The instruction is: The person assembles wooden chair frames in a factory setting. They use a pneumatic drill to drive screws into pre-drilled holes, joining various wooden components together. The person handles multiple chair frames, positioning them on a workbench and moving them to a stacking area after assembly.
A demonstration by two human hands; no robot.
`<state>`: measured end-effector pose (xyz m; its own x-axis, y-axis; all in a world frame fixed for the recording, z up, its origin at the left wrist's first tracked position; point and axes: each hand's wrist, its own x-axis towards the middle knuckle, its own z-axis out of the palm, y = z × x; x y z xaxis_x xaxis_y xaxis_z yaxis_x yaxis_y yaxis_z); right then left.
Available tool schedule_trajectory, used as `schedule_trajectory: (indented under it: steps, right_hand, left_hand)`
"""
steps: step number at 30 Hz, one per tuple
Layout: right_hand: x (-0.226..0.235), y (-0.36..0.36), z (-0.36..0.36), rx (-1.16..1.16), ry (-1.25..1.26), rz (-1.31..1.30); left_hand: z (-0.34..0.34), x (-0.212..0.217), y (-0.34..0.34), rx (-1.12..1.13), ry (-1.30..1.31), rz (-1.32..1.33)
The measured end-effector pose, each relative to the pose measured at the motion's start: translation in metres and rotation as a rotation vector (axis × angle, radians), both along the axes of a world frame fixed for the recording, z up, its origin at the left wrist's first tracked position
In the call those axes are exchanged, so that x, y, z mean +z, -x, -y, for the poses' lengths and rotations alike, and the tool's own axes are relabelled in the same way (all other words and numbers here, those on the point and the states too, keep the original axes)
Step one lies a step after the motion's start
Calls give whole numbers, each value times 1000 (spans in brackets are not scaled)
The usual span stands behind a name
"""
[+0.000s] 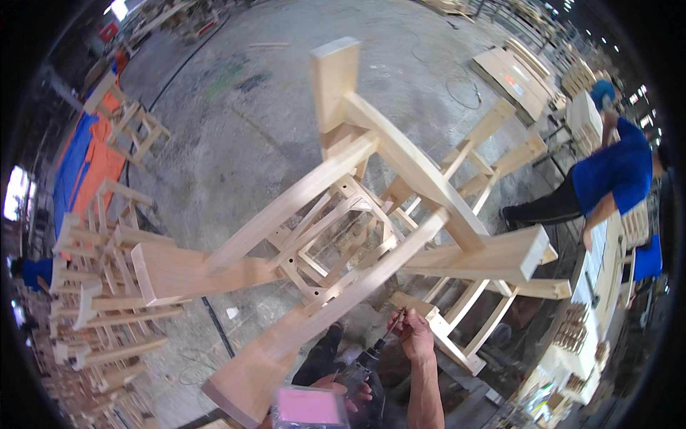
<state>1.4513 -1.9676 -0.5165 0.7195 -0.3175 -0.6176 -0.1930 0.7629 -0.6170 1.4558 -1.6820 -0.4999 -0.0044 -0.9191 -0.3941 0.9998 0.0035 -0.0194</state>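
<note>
Drill (361, 366), pink battery nearest the camera, sat clamped in the left grip (341, 390); just beyond it the right grip (413, 334) pinched the bit (394, 326) shut, beneath an upturned wooden chair frame (357, 214).

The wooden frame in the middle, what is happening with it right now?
A person holds a power drill in the left hand, while the right hand pinches the tip of its bit. The drill sits just below an upturned pale wooden chair frame, legs pointing up and outward. More frames are stacked at the left. A second person in a blue shirt bends over a workbench at the right.
</note>
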Motion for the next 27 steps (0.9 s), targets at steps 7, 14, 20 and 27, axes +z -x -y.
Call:
schedule_trajectory:
  steps: [7,14,20,27]
  right_hand:
    - [7,-77,0,210,187,-282]
    - [-32,-142,-9,358,133,-172]
    - [-38,-180,-2,551,189,-196]
    - [-50,-195,24,553,261,-213]
  left_hand:
    - [2,-9,-21,81,-28,80]
    - [27,9,-36,388,-192,103]
    - [54,14,-39,489,-305,7]
    - [86,-17,-24,454,-366,52]
